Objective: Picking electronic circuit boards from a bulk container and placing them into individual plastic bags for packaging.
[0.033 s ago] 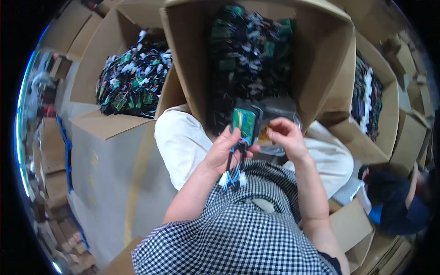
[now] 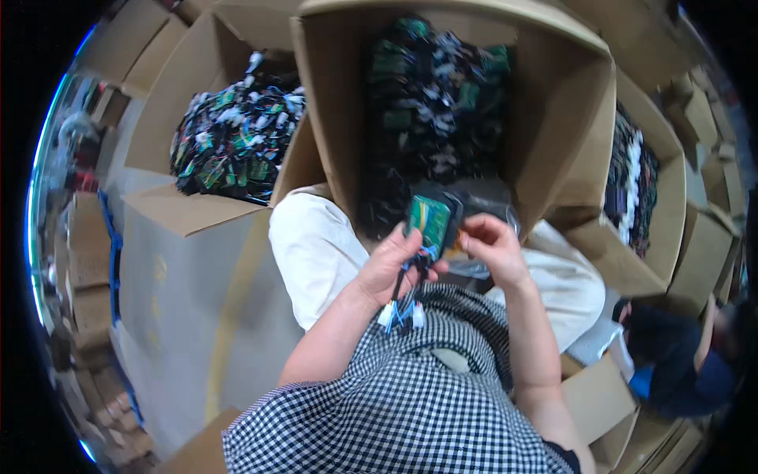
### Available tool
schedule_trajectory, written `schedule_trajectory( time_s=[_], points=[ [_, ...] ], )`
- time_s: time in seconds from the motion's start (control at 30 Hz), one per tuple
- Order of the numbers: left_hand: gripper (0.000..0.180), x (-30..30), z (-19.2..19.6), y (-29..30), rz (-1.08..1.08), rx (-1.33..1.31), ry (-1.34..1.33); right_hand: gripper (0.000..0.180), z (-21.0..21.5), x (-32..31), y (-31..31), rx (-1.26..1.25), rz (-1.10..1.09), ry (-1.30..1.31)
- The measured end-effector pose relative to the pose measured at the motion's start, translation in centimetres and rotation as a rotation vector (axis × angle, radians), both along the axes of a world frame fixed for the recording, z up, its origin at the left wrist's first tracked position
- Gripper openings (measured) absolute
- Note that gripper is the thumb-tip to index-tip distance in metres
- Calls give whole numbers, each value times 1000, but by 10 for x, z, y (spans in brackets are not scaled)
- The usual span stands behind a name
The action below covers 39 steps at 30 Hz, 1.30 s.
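My left hand grips a green circuit board by its lower left side, thumb on its face. Behind the board shows a black part, and a second dark piece juts out on its right. From the lower end hang black and blue cables with white plugs. My right hand has its fingers bent and pinched at the right edge of the dark piece. A small amber patch shows by those fingertips; what exactly they hold is hidden. Under the hands lies a clear plastic bag.
A deep cardboard box before me holds piled boards and cables. Similar boxes stand to the left and right, filled with wired parts. A co-worker in dark clothes is at the lower right. A yellow line crosses the grey floor.
The board and my left hand sit slightly farther right and lower, and my right fingers are closer to the board's side. The whole view has shifted a little.
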<state>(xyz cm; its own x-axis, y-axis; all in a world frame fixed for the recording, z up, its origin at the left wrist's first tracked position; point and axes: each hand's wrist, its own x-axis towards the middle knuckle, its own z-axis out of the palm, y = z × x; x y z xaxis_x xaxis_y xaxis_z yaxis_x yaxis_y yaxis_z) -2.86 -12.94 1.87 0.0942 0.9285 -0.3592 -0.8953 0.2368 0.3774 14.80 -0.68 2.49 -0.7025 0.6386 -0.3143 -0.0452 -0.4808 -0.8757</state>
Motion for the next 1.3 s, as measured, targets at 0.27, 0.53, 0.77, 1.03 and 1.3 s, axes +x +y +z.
schedule_trajectory(
  time_s=[0.27,0.53,0.77,1.03,1.3],
  points=[
    [32,12,8,-7,-84,172,-288,13,-4,10,-21,-489,-123,720],
    [25,-27,39,5,91,139,-10,17,-30,37,-6,-200,714,-71],
    [34,-52,47,-4,-16,120,372,69,44,-2,13,228,-22,646],
    [33,-13,73,-3,-494,595,1930,70,70,-59,35,1104,523,-321],
    [31,-46,57,-21,-63,70,403,87,62,-38,10,735,72,193]
  ],
)
